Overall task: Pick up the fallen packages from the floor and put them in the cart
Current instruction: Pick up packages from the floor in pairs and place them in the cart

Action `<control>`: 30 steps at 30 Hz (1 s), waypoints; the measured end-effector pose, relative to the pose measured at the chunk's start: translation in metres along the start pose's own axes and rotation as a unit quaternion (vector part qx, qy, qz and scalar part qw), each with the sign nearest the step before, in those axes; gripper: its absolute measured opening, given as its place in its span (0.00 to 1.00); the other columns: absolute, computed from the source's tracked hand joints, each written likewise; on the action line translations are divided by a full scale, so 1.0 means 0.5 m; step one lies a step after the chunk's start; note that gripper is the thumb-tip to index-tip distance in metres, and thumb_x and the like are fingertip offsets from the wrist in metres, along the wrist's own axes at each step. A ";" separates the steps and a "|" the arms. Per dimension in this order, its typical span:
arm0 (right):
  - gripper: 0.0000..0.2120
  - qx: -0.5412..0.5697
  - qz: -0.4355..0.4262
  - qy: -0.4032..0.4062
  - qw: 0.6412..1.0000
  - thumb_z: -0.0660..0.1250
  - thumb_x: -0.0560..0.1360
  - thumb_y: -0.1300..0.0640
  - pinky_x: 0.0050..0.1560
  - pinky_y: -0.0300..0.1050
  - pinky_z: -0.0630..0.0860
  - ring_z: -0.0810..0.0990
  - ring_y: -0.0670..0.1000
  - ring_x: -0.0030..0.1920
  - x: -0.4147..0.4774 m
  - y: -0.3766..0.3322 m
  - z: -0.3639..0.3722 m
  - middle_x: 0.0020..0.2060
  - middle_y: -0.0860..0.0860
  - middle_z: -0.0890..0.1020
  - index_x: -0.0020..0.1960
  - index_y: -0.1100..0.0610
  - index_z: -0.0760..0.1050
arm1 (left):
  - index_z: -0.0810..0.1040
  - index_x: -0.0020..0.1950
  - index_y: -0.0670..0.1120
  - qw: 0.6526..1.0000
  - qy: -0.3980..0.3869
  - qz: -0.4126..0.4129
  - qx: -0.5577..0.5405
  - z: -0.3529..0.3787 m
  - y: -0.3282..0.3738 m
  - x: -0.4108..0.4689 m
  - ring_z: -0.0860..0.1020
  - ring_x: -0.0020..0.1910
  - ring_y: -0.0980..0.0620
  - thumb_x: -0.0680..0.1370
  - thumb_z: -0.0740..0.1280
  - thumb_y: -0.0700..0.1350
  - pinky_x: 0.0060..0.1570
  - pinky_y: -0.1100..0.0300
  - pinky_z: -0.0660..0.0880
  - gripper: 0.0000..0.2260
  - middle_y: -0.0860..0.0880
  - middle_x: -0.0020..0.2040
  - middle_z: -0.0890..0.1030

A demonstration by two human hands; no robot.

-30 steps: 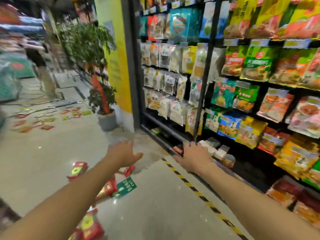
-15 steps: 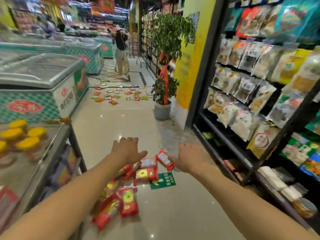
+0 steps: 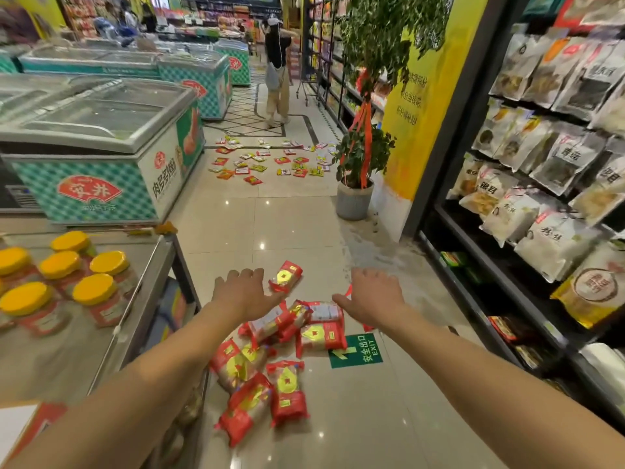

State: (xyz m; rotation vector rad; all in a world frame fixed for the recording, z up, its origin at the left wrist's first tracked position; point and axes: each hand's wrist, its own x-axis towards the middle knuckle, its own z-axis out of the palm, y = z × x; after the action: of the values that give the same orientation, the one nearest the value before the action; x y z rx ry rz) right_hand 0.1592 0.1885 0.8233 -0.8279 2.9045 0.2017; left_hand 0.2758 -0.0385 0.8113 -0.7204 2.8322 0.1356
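The packages (image 3: 270,360) lie in a loose heap on the glossy tiled floor (image 3: 287,225), just right of the cart (image 3: 148,265). Each is a soft oblong bag of clear film with red ends and a red-and-gold label; the label text is too small to read. One bag lies apart at the far edge of the heap.

The left hand (image 3: 241,292) reaches palm-down over the heap, its grip spread and holding nothing. The right hand (image 3: 372,296) reaches out beside it, its grip also spread and empty.

The cart has a flat brushed-steel surface with a raised rim. Glass jars (image 3: 94,292) with yellow faceted lids and red labels stand on it.

A green square sticker (image 3: 355,350) on the floor, touching the heap, reads "安全出口 EXIT" with a white arrow. Pouches on the right-hand shelf (image 3: 541,211) read "银耳" and "粉丝". Farther off, flat red and yellow packets (image 3: 270,160) lie scattered beside a glass-topped freezer (image 3: 101,157).
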 end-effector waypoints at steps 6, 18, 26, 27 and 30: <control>0.39 0.000 -0.036 -0.024 0.999 0.57 0.83 0.29 0.74 0.62 0.68 0.70 0.63 0.77 0.159 0.001 0.032 0.78 0.59 0.71 0.83 0.55 0.60 | 0.61 0.86 0.49 1.000 -0.011 -0.028 -0.002 0.013 0.011 0.133 0.67 0.80 0.39 0.82 0.57 0.72 0.77 0.39 0.65 0.39 0.45 0.83 0.69; 0.38 -0.013 -0.154 -0.048 0.987 0.57 0.83 0.30 0.70 0.59 0.70 0.72 0.62 0.74 0.560 0.015 0.074 0.75 0.58 0.73 0.81 0.56 0.63 | 0.60 0.86 0.49 0.991 -0.048 -0.126 0.010 0.030 0.039 0.422 0.66 0.81 0.41 0.83 0.57 0.71 0.78 0.40 0.63 0.38 0.46 0.83 0.68; 0.40 -0.027 -0.159 -0.083 0.983 0.54 0.83 0.28 0.70 0.58 0.70 0.72 0.62 0.73 0.727 -0.031 0.169 0.75 0.58 0.73 0.84 0.56 0.59 | 0.62 0.84 0.48 0.988 -0.085 -0.127 0.013 0.111 -0.014 0.579 0.68 0.79 0.41 0.83 0.56 0.70 0.75 0.41 0.65 0.37 0.46 0.81 0.70; 0.40 -0.026 -0.152 -0.089 0.984 0.54 0.83 0.29 0.70 0.58 0.70 0.72 0.62 0.73 0.743 -0.040 0.187 0.75 0.58 0.73 0.84 0.56 0.59 | 0.62 0.84 0.49 0.989 -0.089 -0.121 0.012 0.130 -0.023 0.601 0.68 0.79 0.41 0.82 0.56 0.70 0.75 0.41 0.65 0.37 0.46 0.81 0.71; 0.37 -0.021 -0.134 -0.108 0.985 0.54 0.84 0.30 0.69 0.58 0.71 0.73 0.62 0.72 0.789 -0.066 0.256 0.74 0.58 0.74 0.81 0.56 0.62 | 0.61 0.84 0.49 0.990 -0.094 -0.106 0.009 0.199 -0.047 0.668 0.68 0.79 0.41 0.82 0.57 0.70 0.75 0.42 0.66 0.37 0.46 0.81 0.70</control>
State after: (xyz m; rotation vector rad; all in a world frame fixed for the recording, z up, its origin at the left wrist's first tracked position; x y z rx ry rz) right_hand -0.1469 -0.0221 0.6367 -1.1161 2.5653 0.3058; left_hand 0.0195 -0.1991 0.6368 -0.9464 2.5578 0.1354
